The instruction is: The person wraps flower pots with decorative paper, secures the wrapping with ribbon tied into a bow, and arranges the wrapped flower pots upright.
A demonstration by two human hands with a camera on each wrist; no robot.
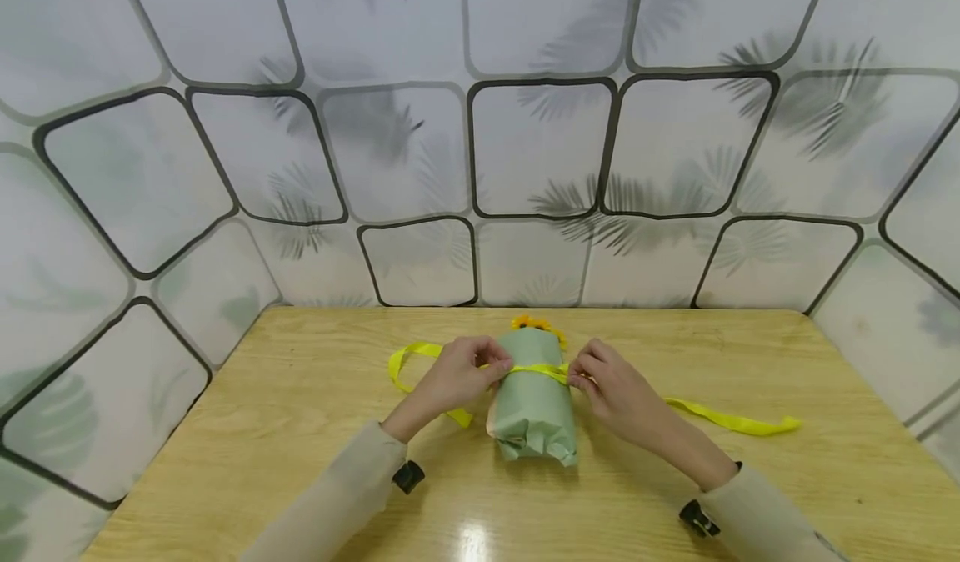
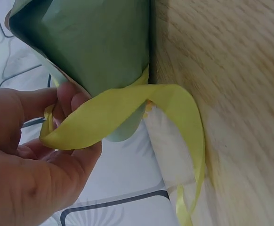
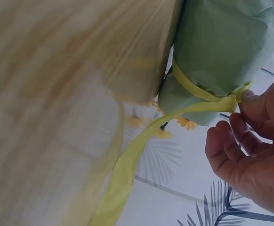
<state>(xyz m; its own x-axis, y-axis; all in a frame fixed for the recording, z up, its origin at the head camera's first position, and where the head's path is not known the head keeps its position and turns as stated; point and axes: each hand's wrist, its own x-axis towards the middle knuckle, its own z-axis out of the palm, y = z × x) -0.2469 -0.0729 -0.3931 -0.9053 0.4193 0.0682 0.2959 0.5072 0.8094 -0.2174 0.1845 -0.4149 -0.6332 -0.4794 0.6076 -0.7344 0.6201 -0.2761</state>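
Observation:
A bundle wrapped in pale green paper (image 1: 534, 408) lies on the table, with orange-yellow flowers (image 1: 534, 323) showing at its far end. Around its middle runs a yellow ribbon (image 1: 542, 368). At the bundle's left side my left hand (image 1: 467, 368) pinches the ribbon between thumb and fingers; the left wrist view shows a ribbon loop (image 2: 94, 117) at those fingers. On the other side my right hand (image 1: 611, 385) pinches the ribbon close against the paper, and in the right wrist view the ribbon's tail (image 3: 127, 174) hangs away from the thumb.
One ribbon end (image 1: 457, 417) curls on the wooden table (image 1: 300, 429) left of the bundle. The other end (image 1: 742, 422) stretches out to the right behind my right forearm. Patterned fabric walls (image 1: 405, 262) stand along the table's back and sides.

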